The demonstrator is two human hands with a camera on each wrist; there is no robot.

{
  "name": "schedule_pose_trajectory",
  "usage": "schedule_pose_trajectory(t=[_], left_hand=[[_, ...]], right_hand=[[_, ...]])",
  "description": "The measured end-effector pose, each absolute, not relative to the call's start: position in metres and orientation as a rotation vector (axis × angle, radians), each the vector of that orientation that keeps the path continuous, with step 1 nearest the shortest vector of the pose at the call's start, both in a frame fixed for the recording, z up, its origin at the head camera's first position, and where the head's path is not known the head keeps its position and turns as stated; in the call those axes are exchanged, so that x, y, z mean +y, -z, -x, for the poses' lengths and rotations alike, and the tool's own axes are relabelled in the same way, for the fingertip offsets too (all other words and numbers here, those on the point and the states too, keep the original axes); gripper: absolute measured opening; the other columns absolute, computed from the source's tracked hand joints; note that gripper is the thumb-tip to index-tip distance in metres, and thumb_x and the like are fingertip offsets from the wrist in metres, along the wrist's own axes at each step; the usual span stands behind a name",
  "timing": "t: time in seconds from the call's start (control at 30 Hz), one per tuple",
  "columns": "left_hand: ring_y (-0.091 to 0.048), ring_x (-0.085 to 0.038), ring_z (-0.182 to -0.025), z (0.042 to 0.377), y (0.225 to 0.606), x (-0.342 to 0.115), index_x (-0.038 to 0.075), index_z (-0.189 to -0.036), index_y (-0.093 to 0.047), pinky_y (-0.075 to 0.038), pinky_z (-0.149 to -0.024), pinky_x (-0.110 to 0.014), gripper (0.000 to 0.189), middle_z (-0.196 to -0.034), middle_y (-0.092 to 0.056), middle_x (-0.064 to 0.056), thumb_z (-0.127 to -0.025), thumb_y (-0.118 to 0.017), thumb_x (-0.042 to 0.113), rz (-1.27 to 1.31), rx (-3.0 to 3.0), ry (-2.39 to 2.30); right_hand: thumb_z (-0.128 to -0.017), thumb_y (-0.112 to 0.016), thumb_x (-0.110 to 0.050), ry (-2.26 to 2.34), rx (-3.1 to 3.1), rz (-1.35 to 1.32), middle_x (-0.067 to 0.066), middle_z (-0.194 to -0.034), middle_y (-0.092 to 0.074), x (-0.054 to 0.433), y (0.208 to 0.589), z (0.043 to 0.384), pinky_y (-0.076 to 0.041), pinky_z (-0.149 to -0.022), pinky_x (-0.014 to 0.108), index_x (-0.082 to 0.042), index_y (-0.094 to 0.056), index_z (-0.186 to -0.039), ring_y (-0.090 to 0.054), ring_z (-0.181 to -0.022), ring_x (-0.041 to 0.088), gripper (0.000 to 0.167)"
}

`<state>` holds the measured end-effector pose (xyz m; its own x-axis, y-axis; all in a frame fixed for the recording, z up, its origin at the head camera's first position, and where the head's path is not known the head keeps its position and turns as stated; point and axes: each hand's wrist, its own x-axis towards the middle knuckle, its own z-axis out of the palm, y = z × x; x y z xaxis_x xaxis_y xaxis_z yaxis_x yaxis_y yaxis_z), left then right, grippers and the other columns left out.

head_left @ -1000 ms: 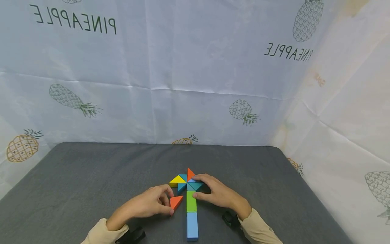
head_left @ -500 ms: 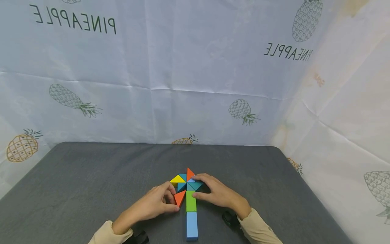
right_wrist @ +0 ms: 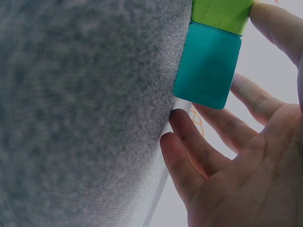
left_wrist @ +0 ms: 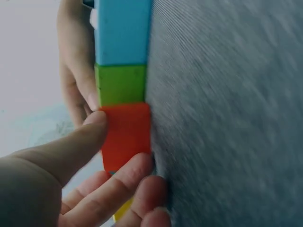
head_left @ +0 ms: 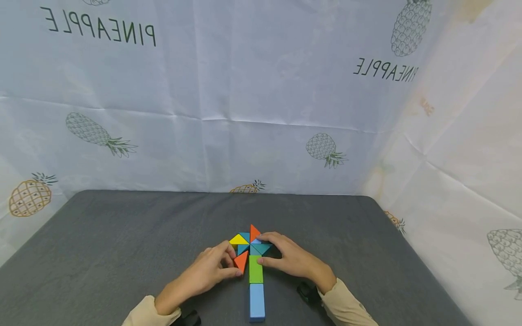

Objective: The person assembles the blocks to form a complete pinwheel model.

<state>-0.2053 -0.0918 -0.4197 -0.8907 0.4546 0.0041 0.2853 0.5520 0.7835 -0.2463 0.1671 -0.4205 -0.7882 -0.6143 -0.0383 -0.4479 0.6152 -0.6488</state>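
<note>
My left hand (head_left: 214,267) pinches an orange triangular block (head_left: 241,261) between thumb and fingers, close beside the upper left of a green rectangular block (head_left: 256,271). In the left wrist view, the thumb is on top of the orange block (left_wrist: 125,135) and fingertips are at its lower side. My right hand (head_left: 291,257) is spread along the right of a pinwheel of triangular blocks, its thumb on the green block's edge and its index finger at the top by another orange triangle (head_left: 254,233). A teal triangle (right_wrist: 208,66) lies between its thumb and fingers.
A light blue rectangular block (head_left: 257,302) continues the column below the green one. To the left of the pinwheel's centre are a yellow triangle (head_left: 238,240) and teal triangles. A dark grey cloth covers the table (head_left: 122,235); a pineapple-print curtain (head_left: 253,90) hangs behind.
The left hand has brought the orange triangle right and away from the body, turning it so it sits beside the green block. The right hand has stayed in place.
</note>
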Motion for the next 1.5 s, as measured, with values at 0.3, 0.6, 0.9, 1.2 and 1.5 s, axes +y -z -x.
schedule_pose_trajectory(t=[0.3,0.6,0.9,1.2,1.5], left_hand=[[-0.052,-0.002,-0.062,0.21,0.423,-0.091,0.011,-0.095,-0.061,-0.041,-0.056,-0.022,0.019,-0.078,-0.066,0.005,-0.088,-0.075,0.023,-0.69,2.708,-1.181],[-0.05,-0.002,-0.06,0.216,0.423,-0.087,0.012,-0.091,-0.065,-0.041,-0.056,-0.022,0.015,-0.072,-0.063,0.007,-0.088,-0.075,0.023,-0.716,2.788,-1.11],[-0.048,-0.002,-0.058,0.217,0.424,-0.088,0.014,-0.089,-0.065,-0.04,-0.054,-0.022,0.014,-0.07,-0.061,0.008,-0.088,-0.075,0.024,-0.723,2.787,-1.134],[-0.051,-0.001,-0.057,0.217,0.424,-0.087,0.015,-0.088,-0.066,-0.041,-0.052,-0.022,0.011,-0.069,-0.064,0.005,-0.088,-0.074,0.022,-0.717,2.795,-1.171],[-0.053,-0.002,-0.057,0.215,0.422,-0.09,0.014,-0.091,-0.067,-0.042,-0.053,-0.022,0.01,-0.071,-0.065,0.004,-0.09,-0.073,0.022,-0.696,2.777,-1.156]], right_hand=[[-0.094,-0.062,-0.053,0.94,2.586,0.867,0.0,-0.148,-0.048,0.168,0.421,0.246,-0.038,-0.113,0.05,-0.018,-0.048,-0.145,-0.046,-0.137,0.02,0.063],[-0.094,-0.062,-0.053,0.939,2.592,0.868,-0.001,-0.148,-0.049,0.169,0.422,0.246,-0.038,-0.113,0.049,-0.018,-0.048,-0.145,-0.046,-0.136,0.019,0.064],[-0.094,-0.061,-0.054,0.942,2.588,0.849,0.0,-0.148,-0.048,0.169,0.422,0.246,-0.038,-0.112,0.051,-0.018,-0.048,-0.145,-0.046,-0.136,0.02,0.064],[-0.095,-0.061,-0.053,0.931,2.594,0.866,0.0,-0.148,-0.048,0.169,0.421,0.246,-0.039,-0.112,0.05,-0.018,-0.048,-0.146,-0.046,-0.136,0.02,0.063],[-0.095,-0.059,-0.055,0.914,2.598,0.89,0.0,-0.149,-0.047,0.168,0.421,0.247,-0.04,-0.111,0.049,-0.019,-0.047,-0.146,-0.045,-0.137,0.02,0.064]])
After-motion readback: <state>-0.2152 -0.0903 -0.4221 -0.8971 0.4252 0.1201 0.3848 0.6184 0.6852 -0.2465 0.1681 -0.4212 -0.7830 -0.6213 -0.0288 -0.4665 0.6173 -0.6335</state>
